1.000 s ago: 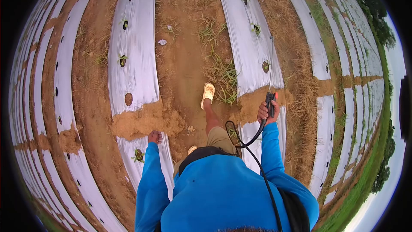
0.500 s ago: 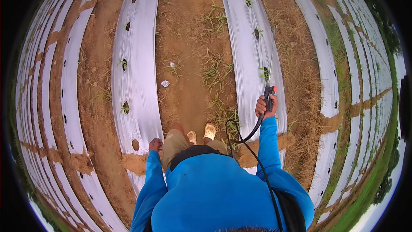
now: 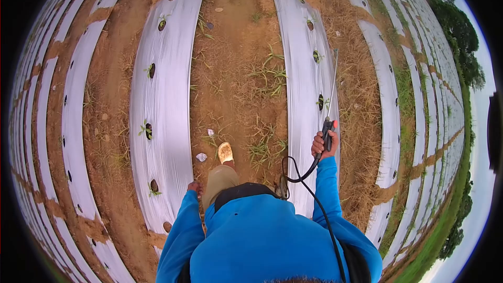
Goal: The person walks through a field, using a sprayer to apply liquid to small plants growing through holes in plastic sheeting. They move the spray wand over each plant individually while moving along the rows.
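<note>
My right hand [image 3: 326, 145] is wrapped round the black handle of a sprayer wand [image 3: 329, 128] with a red tip at its top. The wand's thin metal lance [image 3: 334, 81] points forward over the right-hand plastic-covered bed [image 3: 301, 141]. From the handle a black hose [image 3: 306, 175] loops down and runs back over my blue sleeve. Near the lance, a seedling [image 3: 321, 102] grows in a hole in the film. My left hand [image 3: 196, 187] hangs low beside my thigh, at the edge of the left-hand bed [image 3: 167, 99]. Its fingers are curled, and whatever they may hold is hidden.
A dirt path [image 3: 230, 73] with tufts of grass [image 3: 270, 76] runs between the two beds. Crumpled white scraps [image 3: 201, 157] lie on it near my light-coloured shoe [image 3: 225, 152]. More film-covered rows stretch away on both sides, and trees [image 3: 456, 36] stand at the far right.
I have moved forward along the path, so plants and scraps sit lower in view. One foot is now ahead. The sprayer wand stays in my right hand, still pointing forward.
</note>
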Action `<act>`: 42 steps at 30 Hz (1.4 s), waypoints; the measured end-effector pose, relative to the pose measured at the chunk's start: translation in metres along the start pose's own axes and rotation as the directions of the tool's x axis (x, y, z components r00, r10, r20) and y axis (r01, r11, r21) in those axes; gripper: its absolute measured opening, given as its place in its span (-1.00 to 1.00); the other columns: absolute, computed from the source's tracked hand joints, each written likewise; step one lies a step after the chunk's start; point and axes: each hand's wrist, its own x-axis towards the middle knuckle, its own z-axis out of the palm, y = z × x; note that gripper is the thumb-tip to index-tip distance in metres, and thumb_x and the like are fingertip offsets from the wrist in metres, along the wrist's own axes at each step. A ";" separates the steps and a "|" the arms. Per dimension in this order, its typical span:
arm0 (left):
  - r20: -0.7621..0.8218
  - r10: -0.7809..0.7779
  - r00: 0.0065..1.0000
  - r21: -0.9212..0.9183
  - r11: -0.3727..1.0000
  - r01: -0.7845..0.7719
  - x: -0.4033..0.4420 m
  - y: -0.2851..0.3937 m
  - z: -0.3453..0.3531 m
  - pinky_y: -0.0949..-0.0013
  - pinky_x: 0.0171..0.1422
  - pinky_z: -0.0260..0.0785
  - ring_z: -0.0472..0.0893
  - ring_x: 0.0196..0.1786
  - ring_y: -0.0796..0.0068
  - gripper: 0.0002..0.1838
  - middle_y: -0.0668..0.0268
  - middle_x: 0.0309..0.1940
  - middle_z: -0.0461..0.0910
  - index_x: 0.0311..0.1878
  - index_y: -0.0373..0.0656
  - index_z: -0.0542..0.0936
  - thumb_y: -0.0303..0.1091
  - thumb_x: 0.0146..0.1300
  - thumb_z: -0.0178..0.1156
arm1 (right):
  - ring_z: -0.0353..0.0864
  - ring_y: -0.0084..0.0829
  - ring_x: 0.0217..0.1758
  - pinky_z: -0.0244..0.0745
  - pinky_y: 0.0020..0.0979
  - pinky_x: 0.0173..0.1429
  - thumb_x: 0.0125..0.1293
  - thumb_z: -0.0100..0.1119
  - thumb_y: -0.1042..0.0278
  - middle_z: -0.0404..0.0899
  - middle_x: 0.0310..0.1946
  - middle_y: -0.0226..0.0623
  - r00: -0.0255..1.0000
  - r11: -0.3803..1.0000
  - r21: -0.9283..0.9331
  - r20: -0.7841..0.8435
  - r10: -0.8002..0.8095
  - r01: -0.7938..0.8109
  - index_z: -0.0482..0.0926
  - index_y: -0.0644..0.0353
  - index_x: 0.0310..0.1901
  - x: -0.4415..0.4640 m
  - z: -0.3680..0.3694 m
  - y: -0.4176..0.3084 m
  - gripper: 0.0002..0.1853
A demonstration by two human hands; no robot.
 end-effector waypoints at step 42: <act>-0.004 0.293 0.956 0.278 0.919 -0.280 -0.043 1.109 0.271 0.44 -0.71 0.09 0.34 -0.69 0.54 -0.77 0.31 -0.55 0.44 -0.30 -0.12 0.46 -0.14 0.24 0.03 | 0.31 -0.51 -0.77 0.29 -0.48 -0.70 0.15 0.03 0.04 0.33 -0.70 -0.40 0.993 0.999 0.027 0.109 0.040 -0.043 0.42 0.22 -0.38 0.844 0.528 -0.359 -0.66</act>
